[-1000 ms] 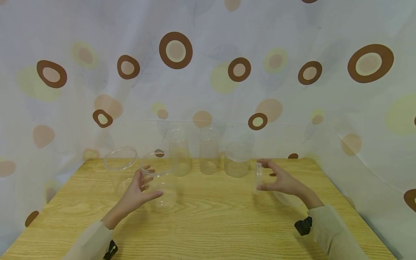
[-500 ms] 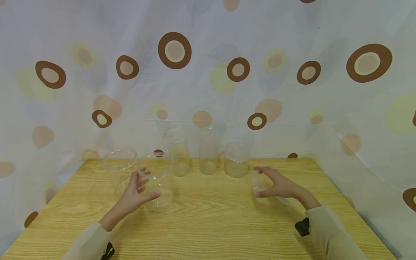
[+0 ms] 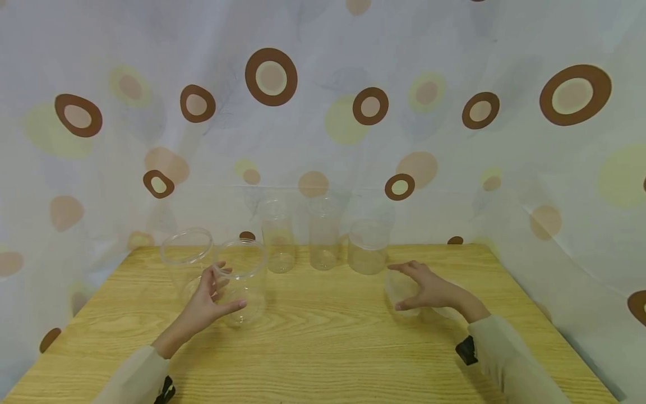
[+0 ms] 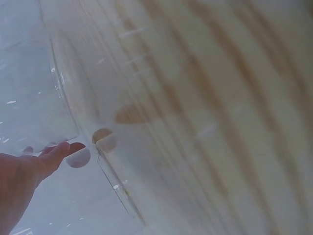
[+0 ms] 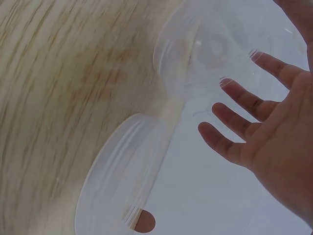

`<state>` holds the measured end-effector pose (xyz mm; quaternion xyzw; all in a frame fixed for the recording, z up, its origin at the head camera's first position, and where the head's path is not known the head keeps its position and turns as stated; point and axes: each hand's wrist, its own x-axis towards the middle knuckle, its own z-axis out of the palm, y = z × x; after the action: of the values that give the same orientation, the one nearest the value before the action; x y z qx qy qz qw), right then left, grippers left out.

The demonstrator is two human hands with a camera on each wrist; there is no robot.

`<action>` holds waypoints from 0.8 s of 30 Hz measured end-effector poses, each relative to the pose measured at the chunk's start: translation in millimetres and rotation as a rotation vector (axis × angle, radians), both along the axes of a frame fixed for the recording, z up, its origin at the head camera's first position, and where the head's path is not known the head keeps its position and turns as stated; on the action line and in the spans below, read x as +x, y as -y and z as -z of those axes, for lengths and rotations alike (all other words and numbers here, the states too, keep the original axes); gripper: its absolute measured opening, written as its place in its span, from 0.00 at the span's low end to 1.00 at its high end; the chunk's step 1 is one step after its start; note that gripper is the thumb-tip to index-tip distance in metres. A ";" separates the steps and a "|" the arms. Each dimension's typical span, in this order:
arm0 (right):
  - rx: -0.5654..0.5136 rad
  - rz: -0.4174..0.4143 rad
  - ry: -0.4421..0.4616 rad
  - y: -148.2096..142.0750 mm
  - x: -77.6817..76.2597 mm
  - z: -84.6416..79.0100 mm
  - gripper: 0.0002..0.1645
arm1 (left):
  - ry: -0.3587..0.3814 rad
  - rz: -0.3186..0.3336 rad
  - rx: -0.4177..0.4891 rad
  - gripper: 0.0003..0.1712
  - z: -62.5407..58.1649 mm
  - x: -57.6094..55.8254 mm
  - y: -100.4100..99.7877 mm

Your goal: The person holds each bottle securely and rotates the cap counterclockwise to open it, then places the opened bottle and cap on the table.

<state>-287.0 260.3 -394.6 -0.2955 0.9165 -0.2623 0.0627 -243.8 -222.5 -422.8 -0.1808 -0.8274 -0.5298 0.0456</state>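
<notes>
Left fingers (image 3: 207, 279) grip a clear wide-mouthed jar (image 3: 248, 294); right fingers (image 5: 218, 139) pinch a round translucent lid (image 3: 401, 289) | wood-grained desk (image 3: 323, 348) | creased white sheet (image 3: 323, 134), brown rings (image 3: 252, 77)

Wood-grain table (image 3: 323, 359); clear containers (image 3: 324, 241) upright along back, wide-rimmed tubs (image 3: 250, 289) left, clear lid (image 5: 115, 174) right.

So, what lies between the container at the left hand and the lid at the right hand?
Just bare table between container and lid, as the head view shows.

Left hand (image 3: 206, 303) holds a clear jar (image 3: 246, 289), right hand (image 3: 438, 292) a lid (image 3: 400, 290).
</notes>
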 end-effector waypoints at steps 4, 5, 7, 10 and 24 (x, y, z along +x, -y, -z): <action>0.019 -0.018 -0.010 4.0 -1.0 0.7 0.51 | 0.002 0.003 -0.004 0.49 1.2 -0.3 2.2; 0.027 -0.018 -0.014 4.9 -1.3 1.3 0.50 | 0.003 0.001 -0.004 0.50 1.4 -0.2 2.9; 0.053 -0.019 -0.029 6.8 -2.0 2.8 0.49 | 0.009 -0.007 -0.008 0.52 1.4 0.7 4.1; 0.099 -0.012 -0.041 9.3 -2.3 4.7 0.49 | 0.014 -0.019 -0.016 0.52 1.0 2.0 5.8; 0.203 0.009 -0.060 14.5 -2.0 13.7 0.50 | -0.001 -0.094 -0.083 0.52 -0.9 7.8 5.7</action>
<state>-289.0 245.8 -408.3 -0.2912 0.9411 -0.1594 0.0637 -236.0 -228.2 -421.9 -0.1438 -0.8563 -0.4920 0.0633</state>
